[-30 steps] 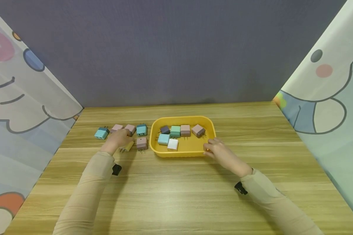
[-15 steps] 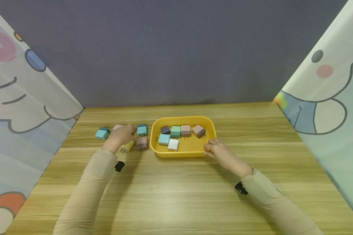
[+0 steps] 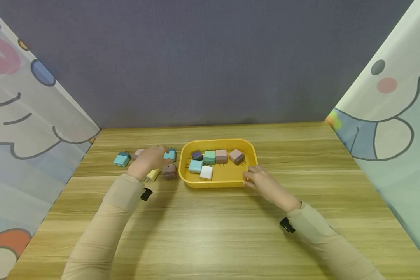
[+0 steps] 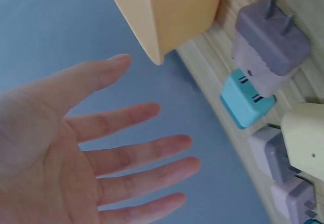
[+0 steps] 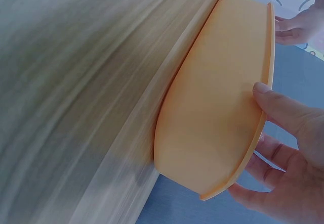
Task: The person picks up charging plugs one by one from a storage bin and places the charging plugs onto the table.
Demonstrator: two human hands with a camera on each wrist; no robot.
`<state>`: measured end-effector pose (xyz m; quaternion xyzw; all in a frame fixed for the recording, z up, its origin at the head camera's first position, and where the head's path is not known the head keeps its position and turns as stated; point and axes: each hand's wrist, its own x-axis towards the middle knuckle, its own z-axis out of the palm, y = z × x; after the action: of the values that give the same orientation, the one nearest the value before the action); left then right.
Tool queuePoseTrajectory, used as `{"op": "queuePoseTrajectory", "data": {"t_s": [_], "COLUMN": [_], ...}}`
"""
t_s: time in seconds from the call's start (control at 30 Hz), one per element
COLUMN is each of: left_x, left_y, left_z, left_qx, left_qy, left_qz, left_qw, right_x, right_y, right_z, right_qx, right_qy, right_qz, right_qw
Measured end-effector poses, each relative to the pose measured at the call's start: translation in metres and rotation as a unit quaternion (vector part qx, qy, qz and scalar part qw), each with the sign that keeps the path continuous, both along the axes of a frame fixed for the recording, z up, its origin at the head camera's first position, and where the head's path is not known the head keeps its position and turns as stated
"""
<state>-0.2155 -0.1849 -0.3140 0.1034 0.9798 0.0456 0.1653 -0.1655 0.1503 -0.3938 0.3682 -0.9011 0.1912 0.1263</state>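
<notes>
My left hand (image 3: 151, 158) hovers over several charger plugs left of the yellow plastic basket (image 3: 217, 184). In the left wrist view its fingers (image 4: 136, 155) are spread and hold nothing. Nearest to it are a turquoise plug (image 3: 170, 155), partly covered by the fingers, a mauve plug (image 3: 169, 172) and a pale yellow plug (image 3: 153, 174). A pink plug (image 3: 138, 153) peeks out behind the hand. My right hand (image 3: 265, 184) grips the basket's front right rim; its thumb (image 5: 278, 105) presses the outer wall, with the fingers over the inner side.
Inside the basket lie a dark plug (image 3: 197, 155), a green plug (image 3: 209, 157), a white plug (image 3: 206, 173), a light blue plug (image 3: 195, 167) and pinkish ones (image 3: 221, 156). A two-tone blue plug (image 3: 122, 159) lies far left on the wooden table (image 3: 210, 233). A grey panel (image 3: 210, 66) rises behind.
My left hand has moved right and slightly up, from over the yellow plug toward the turquoise plug, and its fingers have straightened. My right hand stays on the basket rim.
</notes>
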Motion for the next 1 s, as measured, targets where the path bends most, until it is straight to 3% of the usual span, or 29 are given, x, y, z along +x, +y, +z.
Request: {"op": "queuePoseTrajectory", "data": {"t_s": [0.57,0.8,1.0], "left_x": [0.0,-0.003,-0.006], "left_y": [0.022,0.034,0.043], "left_z": [0.007,0.01,0.007], "left_qx": [-0.025,-0.01,0.003], "left_qy": [0.03,0.009,0.006], "left_qz": [-0.054,-0.066,-0.099], "left_qw": [0.9978,0.9977,0.9951], "right_x": [0.001,0.001,0.001], "right_y": [0.0,0.0,-0.001], "right_z": [0.001,0.001,0.001], "right_qx": [0.006,-0.002,0.0], "right_qy": [-0.004,-0.001,0.0], "right_qz": [-0.006,-0.002,-0.002], "right_qw": [1.0,1.0,1.0]}}
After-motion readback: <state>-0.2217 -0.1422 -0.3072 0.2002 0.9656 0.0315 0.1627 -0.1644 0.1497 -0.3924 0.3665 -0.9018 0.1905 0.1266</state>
